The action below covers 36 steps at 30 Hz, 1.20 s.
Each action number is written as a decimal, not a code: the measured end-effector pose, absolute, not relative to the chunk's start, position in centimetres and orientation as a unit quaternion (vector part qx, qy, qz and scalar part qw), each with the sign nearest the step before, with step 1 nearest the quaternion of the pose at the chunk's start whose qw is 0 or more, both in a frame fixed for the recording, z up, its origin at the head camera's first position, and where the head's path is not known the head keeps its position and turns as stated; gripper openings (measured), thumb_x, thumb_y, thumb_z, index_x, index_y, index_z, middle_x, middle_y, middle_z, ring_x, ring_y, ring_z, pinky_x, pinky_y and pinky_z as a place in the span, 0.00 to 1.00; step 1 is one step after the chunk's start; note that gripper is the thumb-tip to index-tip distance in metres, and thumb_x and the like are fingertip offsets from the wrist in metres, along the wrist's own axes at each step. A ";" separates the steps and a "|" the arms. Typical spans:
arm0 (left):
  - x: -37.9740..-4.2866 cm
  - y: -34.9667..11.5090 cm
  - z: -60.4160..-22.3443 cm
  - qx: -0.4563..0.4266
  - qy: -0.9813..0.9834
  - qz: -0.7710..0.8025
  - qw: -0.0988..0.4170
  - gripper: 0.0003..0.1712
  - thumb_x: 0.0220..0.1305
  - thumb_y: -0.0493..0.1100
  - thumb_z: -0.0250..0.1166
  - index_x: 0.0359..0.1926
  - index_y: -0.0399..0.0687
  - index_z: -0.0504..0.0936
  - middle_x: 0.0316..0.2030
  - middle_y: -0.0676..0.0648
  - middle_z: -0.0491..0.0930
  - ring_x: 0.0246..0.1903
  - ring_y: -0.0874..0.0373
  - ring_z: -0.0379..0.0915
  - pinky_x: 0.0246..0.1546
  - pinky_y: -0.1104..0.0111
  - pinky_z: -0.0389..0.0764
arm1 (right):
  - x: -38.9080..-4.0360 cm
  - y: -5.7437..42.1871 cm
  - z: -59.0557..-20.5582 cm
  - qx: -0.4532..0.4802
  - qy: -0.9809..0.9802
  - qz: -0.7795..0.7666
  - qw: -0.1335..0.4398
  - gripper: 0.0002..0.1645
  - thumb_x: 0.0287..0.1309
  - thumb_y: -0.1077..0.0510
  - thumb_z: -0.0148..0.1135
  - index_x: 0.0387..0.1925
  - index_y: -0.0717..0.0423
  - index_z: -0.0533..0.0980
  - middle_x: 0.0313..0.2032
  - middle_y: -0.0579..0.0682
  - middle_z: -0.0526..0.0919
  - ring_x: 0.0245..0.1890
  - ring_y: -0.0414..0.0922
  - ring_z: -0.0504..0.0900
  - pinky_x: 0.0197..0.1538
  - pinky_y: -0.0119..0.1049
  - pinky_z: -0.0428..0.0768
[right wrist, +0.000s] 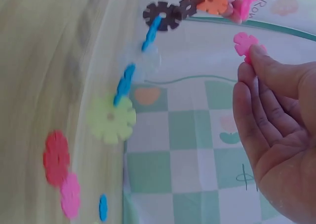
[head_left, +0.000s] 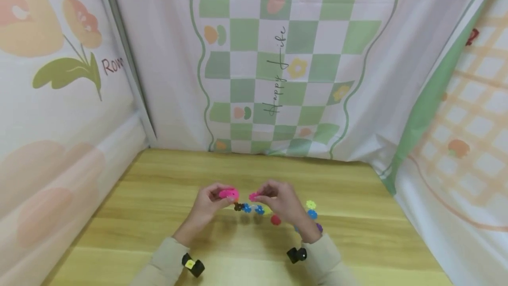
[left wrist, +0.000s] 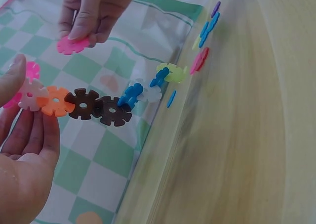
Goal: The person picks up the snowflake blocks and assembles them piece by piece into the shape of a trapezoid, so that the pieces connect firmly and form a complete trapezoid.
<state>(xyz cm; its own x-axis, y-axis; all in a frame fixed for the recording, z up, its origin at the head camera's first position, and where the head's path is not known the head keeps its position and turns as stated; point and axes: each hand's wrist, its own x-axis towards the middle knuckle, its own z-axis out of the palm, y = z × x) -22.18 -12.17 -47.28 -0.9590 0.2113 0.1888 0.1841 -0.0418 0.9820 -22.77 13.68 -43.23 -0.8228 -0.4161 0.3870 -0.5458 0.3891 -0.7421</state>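
My left hand [head_left: 207, 201] pinches the pink end of a chain of interlocking flower discs. In the left wrist view the chain runs from pink through a pale pink disc [left wrist: 32, 95], an orange disc [left wrist: 56, 101], brown discs [left wrist: 83, 104], blue discs [left wrist: 130, 95] and a clear one to a yellow-green disc [left wrist: 173, 73]. The chain hangs out to the right of the left hand, above the table. Between thumb and fingers my right hand [head_left: 282, 200] holds a single pink flower disc [right wrist: 243, 43], apart from the chain and near its pink end.
Loose discs lie on the wooden table [head_left: 158, 215]: a red one [head_left: 275, 220], a yellow one [head_left: 311, 205], a blue one [head_left: 312, 214] and a purple one [head_left: 319, 227] among them. Printed curtains [head_left: 170, 78] enclose the table at the back and sides.
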 end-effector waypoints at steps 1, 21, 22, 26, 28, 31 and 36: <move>-22.2 -12.1 -47.3 0.145 0.692 0.707 0.010 0.22 0.63 0.35 0.75 0.57 0.35 0.83 0.50 0.43 0.87 0.45 0.61 0.86 0.51 0.70 0.88 | -22.7 13.5 -43.3 0.293 -0.825 0.478 0.075 0.06 0.61 0.62 0.75 0.38 0.53 0.84 0.36 0.49 0.92 0.35 0.45 0.91 0.42 0.30 0.90; -22.0 -11.6 -47.9 0.212 0.667 0.714 0.023 0.24 0.65 0.34 0.73 0.58 0.26 0.80 0.46 0.55 0.87 0.44 0.63 0.87 0.50 0.67 0.90 | -22.0 12.2 -43.6 0.294 -0.809 0.499 0.094 0.06 0.61 0.64 0.75 0.38 0.54 0.85 0.36 0.49 0.91 0.37 0.44 0.91 0.45 0.38 0.91; -22.0 -11.6 -47.9 0.211 0.668 0.714 0.023 0.24 0.65 0.34 0.73 0.58 0.26 0.80 0.46 0.55 0.87 0.44 0.63 0.87 0.50 0.68 0.90 | -22.0 12.2 -43.6 0.294 -0.810 0.498 0.092 0.06 0.61 0.64 0.75 0.38 0.54 0.85 0.36 0.49 0.91 0.37 0.43 0.90 0.45 0.38 0.91; -21.8 -11.5 -47.8 0.208 0.670 0.713 0.021 0.24 0.64 0.34 0.74 0.58 0.27 0.80 0.47 0.52 0.88 0.44 0.63 0.87 0.49 0.68 0.90 | -21.9 12.0 -43.5 0.295 -0.816 0.489 0.090 0.06 0.61 0.64 0.75 0.38 0.54 0.85 0.35 0.48 0.91 0.36 0.41 0.90 0.45 0.35 0.90; -21.7 -11.4 -47.8 0.203 0.672 0.712 0.017 0.23 0.63 0.33 0.74 0.58 0.27 0.81 0.47 0.51 0.88 0.43 0.63 0.87 0.49 0.68 0.90 | -21.8 11.9 -43.5 0.295 -0.815 0.489 0.094 0.06 0.60 0.64 0.75 0.37 0.54 0.85 0.35 0.47 0.91 0.36 0.39 0.89 0.45 0.34 0.90; -21.6 -11.2 -47.8 0.192 0.675 0.712 0.012 0.23 0.62 0.32 0.74 0.57 0.28 0.82 0.46 0.51 0.89 0.42 0.63 0.87 0.48 0.68 0.90 | -21.6 11.7 -43.6 0.292 -0.814 0.490 0.111 0.06 0.59 0.65 0.76 0.36 0.55 0.85 0.34 0.47 0.91 0.36 0.39 0.89 0.45 0.36 0.90; -21.5 -11.0 -47.9 0.183 0.681 0.709 0.011 0.21 0.62 0.32 0.75 0.55 0.29 0.83 0.43 0.56 0.89 0.41 0.63 0.86 0.48 0.68 0.90 | -21.2 11.3 -43.8 0.284 -0.811 0.492 0.138 0.06 0.57 0.67 0.76 0.34 0.56 0.85 0.32 0.49 0.91 0.34 0.40 0.89 0.43 0.38 0.91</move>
<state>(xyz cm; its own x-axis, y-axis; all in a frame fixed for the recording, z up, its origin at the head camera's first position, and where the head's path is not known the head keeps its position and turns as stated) -21.46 -11.05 -47.88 -0.9327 0.2648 0.2448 0.2341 -0.0715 0.9696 -21.25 11.31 -43.82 -0.8009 -0.3250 0.5030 -0.5962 0.3538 -0.7207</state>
